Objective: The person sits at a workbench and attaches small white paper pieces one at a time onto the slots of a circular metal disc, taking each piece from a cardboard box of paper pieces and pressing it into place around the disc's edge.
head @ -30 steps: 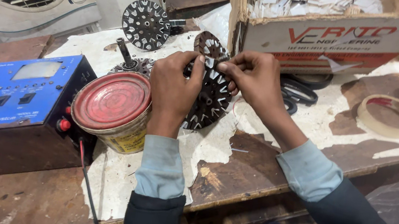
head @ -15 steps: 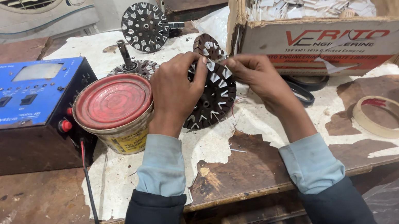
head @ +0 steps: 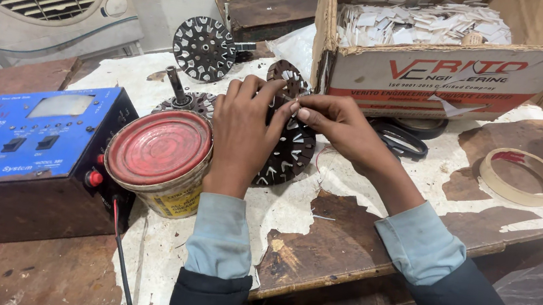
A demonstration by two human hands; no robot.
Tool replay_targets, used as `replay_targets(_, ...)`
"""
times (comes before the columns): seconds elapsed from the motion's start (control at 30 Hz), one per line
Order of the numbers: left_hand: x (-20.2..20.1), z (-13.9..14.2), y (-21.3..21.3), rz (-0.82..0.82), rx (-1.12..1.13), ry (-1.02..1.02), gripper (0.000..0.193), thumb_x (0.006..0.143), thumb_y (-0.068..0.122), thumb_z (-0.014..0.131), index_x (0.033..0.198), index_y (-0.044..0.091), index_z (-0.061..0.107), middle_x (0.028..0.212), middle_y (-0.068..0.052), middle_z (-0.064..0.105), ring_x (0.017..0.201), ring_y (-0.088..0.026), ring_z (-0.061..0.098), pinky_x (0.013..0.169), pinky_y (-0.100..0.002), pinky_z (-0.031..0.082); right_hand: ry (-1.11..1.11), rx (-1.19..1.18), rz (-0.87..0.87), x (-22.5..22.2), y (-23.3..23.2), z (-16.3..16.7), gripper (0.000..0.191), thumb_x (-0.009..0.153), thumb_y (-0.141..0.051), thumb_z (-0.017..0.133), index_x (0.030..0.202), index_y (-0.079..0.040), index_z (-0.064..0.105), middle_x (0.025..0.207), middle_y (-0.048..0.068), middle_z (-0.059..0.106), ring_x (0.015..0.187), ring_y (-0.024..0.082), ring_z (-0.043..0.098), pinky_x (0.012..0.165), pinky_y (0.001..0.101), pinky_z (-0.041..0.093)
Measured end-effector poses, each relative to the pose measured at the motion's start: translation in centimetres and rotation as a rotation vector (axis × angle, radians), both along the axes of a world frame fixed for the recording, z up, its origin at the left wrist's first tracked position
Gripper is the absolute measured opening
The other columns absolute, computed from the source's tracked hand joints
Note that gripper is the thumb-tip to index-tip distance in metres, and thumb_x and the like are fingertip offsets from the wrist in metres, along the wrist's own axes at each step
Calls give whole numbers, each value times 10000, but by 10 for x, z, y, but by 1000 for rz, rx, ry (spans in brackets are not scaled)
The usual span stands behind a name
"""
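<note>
Bench, left to right: blue control box (head: 11, 137), red-lidded tin (head: 159, 158), then my left hand (head: 240, 130) curled over the slotted stator disc (head: 292, 150), propping it tilted on the table (head: 317, 230). Right hand (head: 336, 123) pinches a small insulation slip at the disc's top rim. I'd hold the disc firm and slide the slip straight into its slot.
</note>
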State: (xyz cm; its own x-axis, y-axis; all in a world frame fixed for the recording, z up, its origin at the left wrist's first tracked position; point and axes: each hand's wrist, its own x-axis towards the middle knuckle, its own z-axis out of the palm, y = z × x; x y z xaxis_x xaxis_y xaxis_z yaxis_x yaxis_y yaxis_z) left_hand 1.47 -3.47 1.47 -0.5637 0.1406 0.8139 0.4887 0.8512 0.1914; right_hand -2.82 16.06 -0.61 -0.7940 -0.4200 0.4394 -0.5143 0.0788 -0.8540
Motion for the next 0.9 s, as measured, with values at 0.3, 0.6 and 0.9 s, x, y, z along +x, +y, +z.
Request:
replay_targets(0.3, 1, 5, -2, -117, 45, -51, 318, 893, 307, 741, 1143, 112, 743, 1089, -75, 682, 1058, -296, 603, 868, -440, 428, 2, -76, 34, 0, 0, 2, 427, 997, -256, 651, 1336, 4, 643, 1199, 73, 738, 1115, 124, 679, 965, 282, 546)
replay_targets(0.6, 3, 8, 0, -107, 68, 1, 205, 931, 258, 723, 1076, 119, 765, 1024, -76, 698, 978, -293, 657, 831, -438, 497, -148, -161, 14, -8, -2, -3, 355, 989, -230, 668, 1253, 4, 712, 1117, 53, 753, 1007, 108, 687, 887, 260, 550)
replay_targets(0.9, 6, 11, 3, -47, 39, -58, 252, 896, 308, 768, 1054, 110, 762, 985, -101, 688, 956, -296, 657, 807, -442, 501, -134, -83, 42, -8, 5, 3, 414, 950, -265, 705, 1269, -1, 701, 1106, 44, 772, 1000, 87, 695, 871, 244, 554)
